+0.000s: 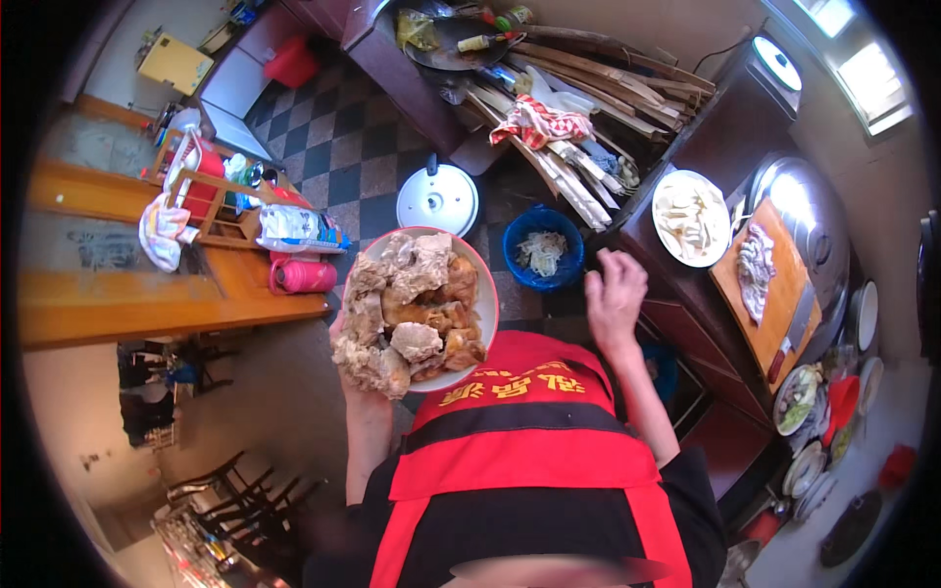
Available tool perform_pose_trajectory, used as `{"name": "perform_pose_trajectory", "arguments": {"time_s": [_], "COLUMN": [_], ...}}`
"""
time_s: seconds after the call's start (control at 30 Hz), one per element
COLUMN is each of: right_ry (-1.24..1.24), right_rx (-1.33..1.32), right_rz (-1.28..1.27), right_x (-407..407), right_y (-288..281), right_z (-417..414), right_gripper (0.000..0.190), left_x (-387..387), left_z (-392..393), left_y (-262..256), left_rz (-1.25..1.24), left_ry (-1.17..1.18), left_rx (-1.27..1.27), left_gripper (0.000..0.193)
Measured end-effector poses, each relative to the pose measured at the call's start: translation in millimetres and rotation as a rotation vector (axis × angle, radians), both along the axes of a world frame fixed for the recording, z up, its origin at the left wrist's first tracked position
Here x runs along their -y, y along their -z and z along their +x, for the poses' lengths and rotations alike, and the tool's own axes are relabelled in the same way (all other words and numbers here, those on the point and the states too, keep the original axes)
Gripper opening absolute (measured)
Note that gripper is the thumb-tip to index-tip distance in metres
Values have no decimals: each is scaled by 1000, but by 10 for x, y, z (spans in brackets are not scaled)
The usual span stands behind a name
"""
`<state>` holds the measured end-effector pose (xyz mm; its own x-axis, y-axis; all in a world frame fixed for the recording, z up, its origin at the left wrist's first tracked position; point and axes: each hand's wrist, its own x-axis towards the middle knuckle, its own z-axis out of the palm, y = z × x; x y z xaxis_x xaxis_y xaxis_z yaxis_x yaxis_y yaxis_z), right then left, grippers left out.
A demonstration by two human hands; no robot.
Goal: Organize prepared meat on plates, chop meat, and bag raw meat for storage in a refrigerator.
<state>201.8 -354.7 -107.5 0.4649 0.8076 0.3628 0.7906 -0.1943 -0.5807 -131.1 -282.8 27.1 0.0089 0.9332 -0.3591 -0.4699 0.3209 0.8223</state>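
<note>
A white bowl with a red rim (491,294), heaped with large chunks of cooked meat (415,309), is in front of the red apron. My left hand (340,331) holds it from its left side, mostly hidden beneath and behind the bowl. Off to the right, my right hand (617,298) hangs empty with its fingers apart, beside the dark counter's edge. Just up and left of that hand, a blue plastic bin (544,282) on the floor contains pale scraps. Beyond the bowl lies a round metal pot lid (437,198) with a dark handle.
On the right counter are a plate of pale sliced food (691,218), a wooden cutting board (768,294) with a cloth and a cleaver (794,331), and a large metal lid (816,220). Split firewood (588,73) lies ahead. A pink thermos (305,277) is at left.
</note>
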Motion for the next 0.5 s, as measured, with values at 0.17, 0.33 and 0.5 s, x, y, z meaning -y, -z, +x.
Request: {"name": "perform_pose_trajectory", "arguments": {"time_s": [0.17,0.33,0.5], "right_ry": [-172,-412,-556], "right_rx": [-135,-89,-36], "right_rz": [44,167,123], "right_x": [-69,58,-241], "right_y": [-622,-424,-1067], "right_z": [-1554,-1929,-2196], "right_gripper": [43,50,50], "left_x": [-404,-575,-684], "left_z": [-835,-628,-863], "left_y": [-562,-526,-893], "left_rz": [-118,-1,-75], "left_ry": [-72,159,180], "left_rx": [119,314,219], "left_gripper": [41,51,51]}}
